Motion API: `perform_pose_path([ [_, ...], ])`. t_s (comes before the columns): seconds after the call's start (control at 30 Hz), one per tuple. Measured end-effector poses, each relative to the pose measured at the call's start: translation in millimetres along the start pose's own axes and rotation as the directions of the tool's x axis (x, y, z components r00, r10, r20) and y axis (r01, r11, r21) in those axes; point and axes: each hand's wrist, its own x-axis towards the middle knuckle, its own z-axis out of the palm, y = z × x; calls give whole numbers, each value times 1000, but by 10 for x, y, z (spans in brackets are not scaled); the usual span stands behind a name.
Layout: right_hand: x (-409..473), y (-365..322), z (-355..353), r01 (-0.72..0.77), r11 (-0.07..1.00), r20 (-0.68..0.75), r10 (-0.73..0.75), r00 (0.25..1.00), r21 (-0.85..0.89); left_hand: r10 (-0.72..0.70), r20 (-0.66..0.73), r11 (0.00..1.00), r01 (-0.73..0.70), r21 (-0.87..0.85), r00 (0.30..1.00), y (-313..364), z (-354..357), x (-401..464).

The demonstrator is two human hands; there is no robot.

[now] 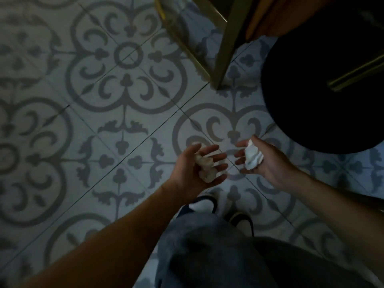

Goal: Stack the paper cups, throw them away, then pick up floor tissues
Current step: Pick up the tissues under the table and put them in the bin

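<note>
Both my hands hover palm-up over the patterned tile floor, close together, fingertips nearly facing. My left hand (pixel 194 165) cradles a crumpled off-white tissue (pixel 204 169) in its palm, fingers spread loosely around it. My right hand (pixel 268 161) holds a brighter white crumpled tissue (pixel 252 155) against its fingers, thumb above it. No paper cups are in view. No loose tissue shows on the visible floor.
A round black stool seat (pixel 324 96) sits right of my right hand. Gold metal furniture legs (pixel 223 48) stand on the floor (pixel 104 132) beyond my hands, under a wooden edge (pixel 268 15). My feet in slippers (pixel 204 206) and grey trousers (pixel 207 250) are below.
</note>
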Motion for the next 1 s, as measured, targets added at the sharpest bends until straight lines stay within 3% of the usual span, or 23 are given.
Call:
perform_pose_path([
  [0.2,-989,-388,253,-117,971,36,112,993,210,-40,-49,999,40,6,998,127,440,-1050],
  [0.4,-1943,-801,282,-141,883,45,136,990,447,-65,-32,975,71,209,997,416,1069,-1844],
  [0.73,-3128,-1026,-219,9,708,-122,109,987,707,-162,-94,916,185,357,982,458,2067,-2418],
  [1.0,-3828,-354,-1049,123,559,-241,142,960,820,-310,-69,833,305,462,948,-407,2830,-2338],
])
